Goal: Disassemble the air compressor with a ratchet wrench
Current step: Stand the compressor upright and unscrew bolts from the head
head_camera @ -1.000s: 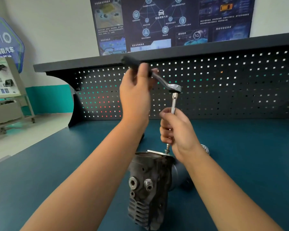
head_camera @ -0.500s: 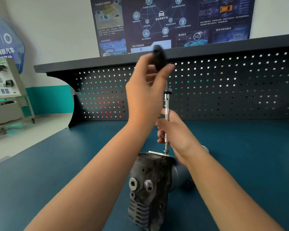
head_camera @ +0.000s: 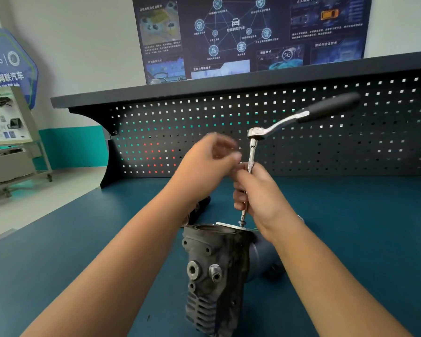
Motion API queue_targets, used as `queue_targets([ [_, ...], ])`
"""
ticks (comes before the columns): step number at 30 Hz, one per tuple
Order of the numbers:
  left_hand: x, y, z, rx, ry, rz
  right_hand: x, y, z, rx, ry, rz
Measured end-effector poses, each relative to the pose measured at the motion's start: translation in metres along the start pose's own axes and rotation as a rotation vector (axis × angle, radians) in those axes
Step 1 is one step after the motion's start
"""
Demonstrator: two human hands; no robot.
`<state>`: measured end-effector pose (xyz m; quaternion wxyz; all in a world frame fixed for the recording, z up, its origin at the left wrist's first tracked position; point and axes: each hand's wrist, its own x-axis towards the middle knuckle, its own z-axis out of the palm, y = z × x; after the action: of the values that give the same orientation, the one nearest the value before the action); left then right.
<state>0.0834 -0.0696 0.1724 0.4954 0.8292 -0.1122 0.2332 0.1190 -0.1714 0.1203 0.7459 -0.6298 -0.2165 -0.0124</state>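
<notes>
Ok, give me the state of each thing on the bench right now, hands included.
Left hand: blurred, fingers loosely curled, holding nothing.
Right hand: gripping the extension bar.
Ratchet wrench: handle unheld, extension bar upright, tip on the bolt.
Air compressor: standing on end, plate on top.

Training workshop: blue-topped workbench (head_camera: 350, 227) with dark perforated metal pegboard back panel (head_camera: 326, 147), dark-blue connected-car technology wall poster (head_camera: 253, 32), display stand with information board (head_camera: 7, 117) on left.
</notes>
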Motion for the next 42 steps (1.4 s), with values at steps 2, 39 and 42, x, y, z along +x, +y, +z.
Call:
queue_targets([
  [2, -0.004, -0.015, -0.009, -0.057, -0.142, -0.120, 0.001, 0.001, -0.001, -0.001, 0.019, 0.014],
  [39, -0.013, -0.053, -0.007, 0.240, -0.526, -0.213, -0.002, -0.020, -0.040, -0.085, 0.014, 0.036],
  [42, -0.014, -0.054, -0.007, 0.214, -0.516, -0.224, -0.016, -0.008, -0.053, -0.367, -0.043, 0.110],
])
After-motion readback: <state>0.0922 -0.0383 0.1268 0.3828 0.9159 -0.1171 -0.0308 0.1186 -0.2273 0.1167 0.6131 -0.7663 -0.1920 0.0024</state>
